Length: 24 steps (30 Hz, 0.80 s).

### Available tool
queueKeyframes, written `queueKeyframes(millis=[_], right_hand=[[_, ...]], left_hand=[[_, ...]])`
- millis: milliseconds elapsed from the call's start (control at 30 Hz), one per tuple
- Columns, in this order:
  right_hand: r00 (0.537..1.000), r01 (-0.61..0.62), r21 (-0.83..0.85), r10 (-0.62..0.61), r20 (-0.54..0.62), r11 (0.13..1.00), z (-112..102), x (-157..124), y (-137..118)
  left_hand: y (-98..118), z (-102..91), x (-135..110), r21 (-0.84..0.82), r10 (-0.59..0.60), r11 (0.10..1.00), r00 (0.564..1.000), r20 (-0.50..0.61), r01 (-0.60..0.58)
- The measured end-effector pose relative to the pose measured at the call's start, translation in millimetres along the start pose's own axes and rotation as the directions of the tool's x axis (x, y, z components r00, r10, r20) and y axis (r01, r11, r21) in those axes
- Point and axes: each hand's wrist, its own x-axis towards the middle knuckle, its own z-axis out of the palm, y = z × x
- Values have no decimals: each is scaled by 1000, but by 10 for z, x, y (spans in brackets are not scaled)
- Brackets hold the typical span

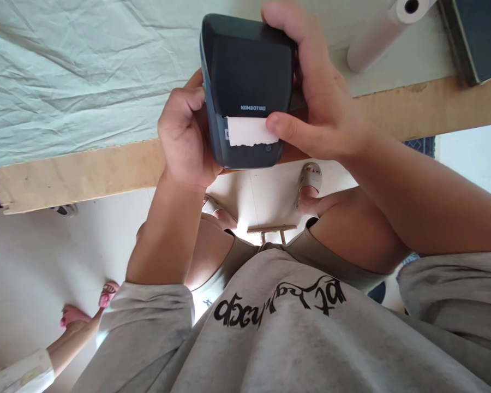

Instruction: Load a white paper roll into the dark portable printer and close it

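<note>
Dark label printer [247,82] held up over near table edge [77,174], left hand [186,139] wrapped around its left side, right hand [315,103] gripping right side, thumb on white label strip [247,132], paper roll [387,33] far right on table

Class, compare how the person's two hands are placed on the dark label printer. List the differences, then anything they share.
The left hand wraps the label printer's side with curled fingers, while the right hand reaches over its top. The left hand stays clear of the white label strip; the right hand's thumb rests at that strip's edge. The left hand sits lower, the right higher. Both are bare and grip the printer above the table edge.
</note>
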Motion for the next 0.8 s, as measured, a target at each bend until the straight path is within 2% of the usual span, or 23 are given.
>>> queueKeyframes(millis=[133,300,400,467,567,700,733,767,800], right_hand=[[1000,-2,-19,2,-11,1000,-1,13,18],[989,-25,-122,6,-149,992,-58,33,9],[933,-107,-159,43,-358,981,-91,37,-39],[883,-141,-86,86,-462,986,-98,51,-98],[857,-167,75,182,-483,983,-81,92,-205],[772,-263,182,320,-549,948,-37,123,-250],[769,-275,149,310,-558,950,-34,119,-241],[795,-281,82,280,-538,956,-37,110,-229],[843,-277,-14,236,-484,961,-48,100,-220]], left_hand=[[-4,-9,8,4,-17,1000,1000,-2,17],[13,42,12,-5,-16,1000,1000,18,17],[3,74,0,69,3,998,999,46,-6],[-10,69,-4,127,19,992,998,56,-26],[-19,29,-1,169,17,985,997,75,-29],[-10,3,-12,199,-8,980,995,99,-12],[-11,15,-21,192,-1,981,995,97,-18],[-14,34,-32,182,10,983,996,90,-26],[-21,58,-43,170,27,985,997,68,-39]])
